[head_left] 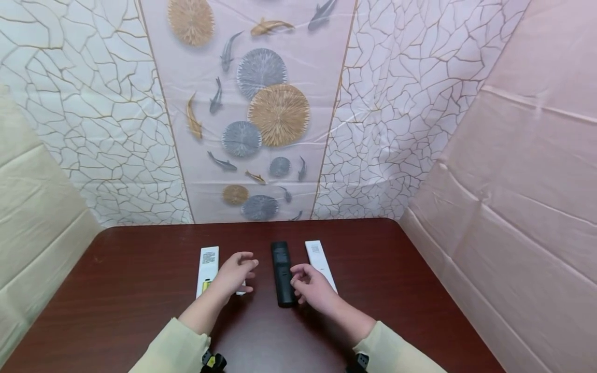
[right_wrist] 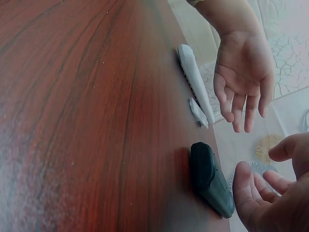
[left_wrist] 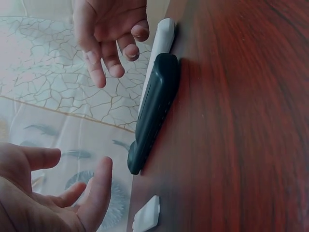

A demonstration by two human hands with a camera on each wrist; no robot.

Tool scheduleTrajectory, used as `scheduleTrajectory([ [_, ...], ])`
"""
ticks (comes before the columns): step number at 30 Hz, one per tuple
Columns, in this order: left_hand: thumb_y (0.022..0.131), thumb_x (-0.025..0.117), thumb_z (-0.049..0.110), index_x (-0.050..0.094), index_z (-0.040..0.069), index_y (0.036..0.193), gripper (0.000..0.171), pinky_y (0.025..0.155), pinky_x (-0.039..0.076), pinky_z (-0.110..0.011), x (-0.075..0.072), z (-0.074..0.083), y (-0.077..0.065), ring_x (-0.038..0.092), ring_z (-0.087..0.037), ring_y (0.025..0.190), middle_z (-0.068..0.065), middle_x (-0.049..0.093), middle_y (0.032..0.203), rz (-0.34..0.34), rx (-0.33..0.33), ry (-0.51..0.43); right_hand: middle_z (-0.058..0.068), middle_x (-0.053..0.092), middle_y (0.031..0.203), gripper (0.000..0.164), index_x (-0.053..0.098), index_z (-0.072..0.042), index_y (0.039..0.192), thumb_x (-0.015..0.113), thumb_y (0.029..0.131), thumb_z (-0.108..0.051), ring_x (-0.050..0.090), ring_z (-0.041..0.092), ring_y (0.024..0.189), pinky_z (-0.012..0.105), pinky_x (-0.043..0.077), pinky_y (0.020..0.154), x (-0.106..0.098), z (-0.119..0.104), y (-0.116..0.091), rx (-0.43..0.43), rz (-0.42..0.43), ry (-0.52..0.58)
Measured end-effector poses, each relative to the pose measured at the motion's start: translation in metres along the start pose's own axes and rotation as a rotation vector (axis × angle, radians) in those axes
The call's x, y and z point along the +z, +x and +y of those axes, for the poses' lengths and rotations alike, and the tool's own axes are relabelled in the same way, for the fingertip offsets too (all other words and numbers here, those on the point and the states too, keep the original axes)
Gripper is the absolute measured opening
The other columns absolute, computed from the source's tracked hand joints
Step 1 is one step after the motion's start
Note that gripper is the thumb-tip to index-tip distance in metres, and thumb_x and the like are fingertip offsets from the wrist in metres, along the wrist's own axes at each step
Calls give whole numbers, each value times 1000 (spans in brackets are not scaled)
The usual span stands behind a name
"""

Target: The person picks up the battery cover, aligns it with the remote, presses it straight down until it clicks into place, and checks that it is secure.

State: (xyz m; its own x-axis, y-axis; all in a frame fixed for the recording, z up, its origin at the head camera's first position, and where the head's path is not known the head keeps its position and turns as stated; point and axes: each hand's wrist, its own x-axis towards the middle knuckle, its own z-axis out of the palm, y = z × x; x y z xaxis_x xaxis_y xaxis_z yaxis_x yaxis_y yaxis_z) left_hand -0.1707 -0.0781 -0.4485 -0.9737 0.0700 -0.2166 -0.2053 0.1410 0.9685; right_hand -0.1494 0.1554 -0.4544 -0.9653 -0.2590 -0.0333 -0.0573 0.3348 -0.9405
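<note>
A black remote control (head_left: 282, 277) lies face down on the table between my hands. My left hand (head_left: 235, 273) is held over the table beside the left white remote control (head_left: 208, 261), its fingers relaxed and holding nothing. A yellow battery (head_left: 206, 284) shows in that remote, partly hidden by the wrist. A small white cover (left_wrist: 147, 215) lies on the table near the left hand. My right hand (head_left: 315, 289) hovers at the black remote's right side, fingers loosely bent and apart from it in the right wrist view. Behind it lies the right white remote control (head_left: 319, 259), partly covered.
The dark red wooden table (head_left: 140, 269) has a rounded far edge against a patterned cloth (head_left: 261, 129). Beige cloth walls (head_left: 522, 207) stand on both sides. Long sleeves (head_left: 174, 347) and wrist straps cover the forearms.
</note>
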Motion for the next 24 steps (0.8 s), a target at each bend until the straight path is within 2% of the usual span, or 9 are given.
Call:
scheduleTrajectory([
  [8, 100, 57, 23, 42, 1, 144, 52, 70, 60, -45, -9, -1, -6, 58, -42, 116, -23, 54, 136, 8, -6, 3, 9, 58, 96, 30, 56, 5, 124, 58, 96, -5, 60, 22, 72, 39, 57, 59, 8, 0, 2, 3, -29, 3],
  [16, 100, 57, 24, 44, 1, 143, 50, 69, 60, -44, -14, 4, -9, 59, -41, 113, -22, 55, 135, 7, -14, 32, 8, 58, 94, 27, 58, 3, 121, 59, 96, -6, 61, 22, 72, 48, 57, 63, 12, -2, 4, -19, -35, -7],
  [21, 100, 56, 24, 45, 0, 142, 49, 65, 59, -40, -21, 6, -10, 62, -37, 107, -21, 56, 133, 6, -5, 103, 6, 58, 93, 26, 59, 2, 122, 58, 98, -7, 61, 25, 74, 46, 57, 63, 15, -4, 8, -27, -56, -17],
  [24, 100, 56, 27, 46, 1, 142, 50, 63, 59, -38, -27, 6, -10, 63, -33, 100, -20, 58, 130, 19, 4, 195, 6, 58, 92, 25, 59, 1, 121, 59, 98, -8, 61, 25, 72, 47, 57, 64, 19, -6, 11, -36, -71, -33],
])
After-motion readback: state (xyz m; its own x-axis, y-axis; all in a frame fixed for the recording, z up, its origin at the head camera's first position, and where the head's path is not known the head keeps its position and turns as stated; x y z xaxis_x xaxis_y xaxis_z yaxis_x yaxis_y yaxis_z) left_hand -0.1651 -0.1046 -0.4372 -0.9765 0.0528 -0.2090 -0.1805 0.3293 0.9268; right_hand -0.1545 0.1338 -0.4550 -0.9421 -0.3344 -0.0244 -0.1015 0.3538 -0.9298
